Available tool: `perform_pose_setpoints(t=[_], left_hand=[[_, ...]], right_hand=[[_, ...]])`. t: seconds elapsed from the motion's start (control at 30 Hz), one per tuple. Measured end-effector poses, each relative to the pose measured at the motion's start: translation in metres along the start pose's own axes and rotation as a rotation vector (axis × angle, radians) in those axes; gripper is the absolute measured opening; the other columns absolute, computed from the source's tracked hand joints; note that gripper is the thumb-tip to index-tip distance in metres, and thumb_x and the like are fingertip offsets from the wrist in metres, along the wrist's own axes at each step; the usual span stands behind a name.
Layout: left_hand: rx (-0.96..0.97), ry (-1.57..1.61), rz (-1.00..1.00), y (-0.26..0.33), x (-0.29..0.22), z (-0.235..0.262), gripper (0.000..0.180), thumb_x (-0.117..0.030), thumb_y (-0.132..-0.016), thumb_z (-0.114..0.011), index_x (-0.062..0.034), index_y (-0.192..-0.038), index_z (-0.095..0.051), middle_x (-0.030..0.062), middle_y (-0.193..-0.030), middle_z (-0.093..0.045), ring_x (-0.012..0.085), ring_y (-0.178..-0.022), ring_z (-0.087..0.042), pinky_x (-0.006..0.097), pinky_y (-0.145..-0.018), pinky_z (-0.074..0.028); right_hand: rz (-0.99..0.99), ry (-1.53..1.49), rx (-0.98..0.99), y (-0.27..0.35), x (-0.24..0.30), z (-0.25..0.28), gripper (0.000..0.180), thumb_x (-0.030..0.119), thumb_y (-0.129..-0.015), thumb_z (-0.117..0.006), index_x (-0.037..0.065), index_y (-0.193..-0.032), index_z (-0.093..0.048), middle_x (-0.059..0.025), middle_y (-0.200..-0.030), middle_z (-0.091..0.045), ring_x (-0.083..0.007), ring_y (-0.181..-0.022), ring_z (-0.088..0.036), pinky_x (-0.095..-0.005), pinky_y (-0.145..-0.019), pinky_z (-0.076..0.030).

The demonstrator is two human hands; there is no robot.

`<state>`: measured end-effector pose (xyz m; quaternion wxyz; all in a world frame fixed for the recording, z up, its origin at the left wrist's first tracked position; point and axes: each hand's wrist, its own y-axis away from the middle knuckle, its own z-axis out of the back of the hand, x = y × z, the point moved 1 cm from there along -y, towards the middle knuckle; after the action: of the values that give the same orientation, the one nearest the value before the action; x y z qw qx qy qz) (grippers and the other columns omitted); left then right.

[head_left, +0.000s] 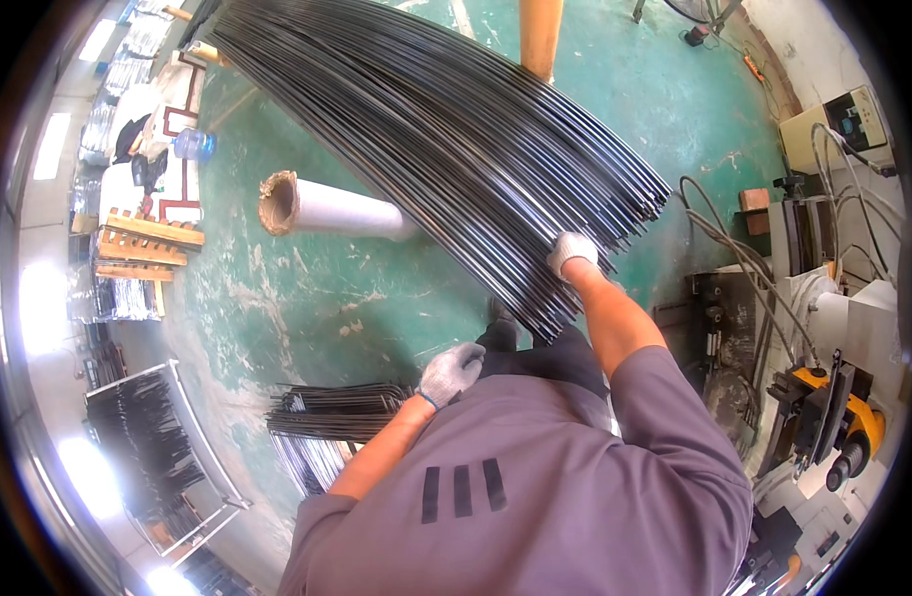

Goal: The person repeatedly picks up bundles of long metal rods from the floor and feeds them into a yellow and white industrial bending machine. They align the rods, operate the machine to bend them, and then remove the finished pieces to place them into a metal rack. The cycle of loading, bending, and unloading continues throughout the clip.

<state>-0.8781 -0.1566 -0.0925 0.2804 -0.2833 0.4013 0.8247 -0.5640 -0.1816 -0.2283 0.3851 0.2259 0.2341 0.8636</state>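
Observation:
A wide stack of long black metal rods runs from the far left toward me, its near ends fanned out in front of my body. My right hand, in a white knit glove, is closed at the ends of these rods. Its fingers are partly hidden, but they appear to grip a rod there. Low by my waist, my left hand wears a similar glove. Its fingers are curled in, with nothing seen sticking out of them. Beside my left forearm lies a smaller pile of bent black rods.
Under the stack, a thick white roll lies on the green floor. A machine with cables and a yellow-black part stands at right. Wooden pallet slats, a water bottle and a white-framed rack are at left.

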Motion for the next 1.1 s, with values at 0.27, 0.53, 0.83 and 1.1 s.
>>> perform_pose_setpoints(t=[0.27,0.53,0.83,1.1], left_hand=[[-0.277,0.083,0.203,-0.005,0.000,0.027,0.023,-0.014,-0.085,-0.059,0.0001,-0.102,-0.065,0.0155,-0.091,-0.070,0.0229,-0.088,-0.068,0.032,-0.081,-0.052],[-0.243,0.165,0.143,-0.022,-0.019,0.011,0.026,-0.020,-0.084,-0.061,-0.0036,-0.103,-0.065,0.0182,-0.093,-0.069,0.0288,-0.087,-0.068,0.036,-0.079,-0.052],[-0.187,0.181,0.061,-0.037,-0.022,0.002,0.025,-0.020,-0.083,-0.060,-0.0047,-0.103,-0.066,0.0170,-0.093,-0.069,0.0293,-0.087,-0.067,0.035,-0.079,-0.051],[-0.207,0.307,0.057,-0.061,-0.004,-0.003,0.025,-0.018,-0.084,-0.060,-0.0007,-0.101,-0.064,0.0125,-0.090,-0.069,0.0214,-0.081,-0.066,0.031,-0.075,-0.051]], right_hand=[[0.071,-0.015,0.130,0.019,0.007,0.043,0.048,0.046,-0.067,-0.078,0.009,-0.098,-0.072,-0.0169,-0.098,-0.069,-0.0314,-0.095,-0.066,-0.0394,-0.085,-0.051],[-0.044,-0.965,0.490,0.040,0.006,0.056,0.025,0.010,-0.084,-0.070,-0.008,-0.097,-0.058,-0.0161,-0.070,-0.064,-0.0242,-0.053,-0.062,-0.0361,-0.046,-0.051],[0.056,-0.583,0.343,0.058,0.009,0.082,0.053,0.032,-0.080,-0.074,-0.009,-0.110,-0.059,-0.0191,-0.093,-0.068,-0.0294,-0.084,-0.067,-0.0394,-0.075,-0.054],[0.074,-0.217,0.194,0.077,0.015,0.087,0.052,0.046,-0.087,-0.060,-0.002,-0.106,-0.063,-0.0234,-0.099,-0.066,-0.0363,-0.095,-0.064,-0.0419,-0.082,-0.050]])
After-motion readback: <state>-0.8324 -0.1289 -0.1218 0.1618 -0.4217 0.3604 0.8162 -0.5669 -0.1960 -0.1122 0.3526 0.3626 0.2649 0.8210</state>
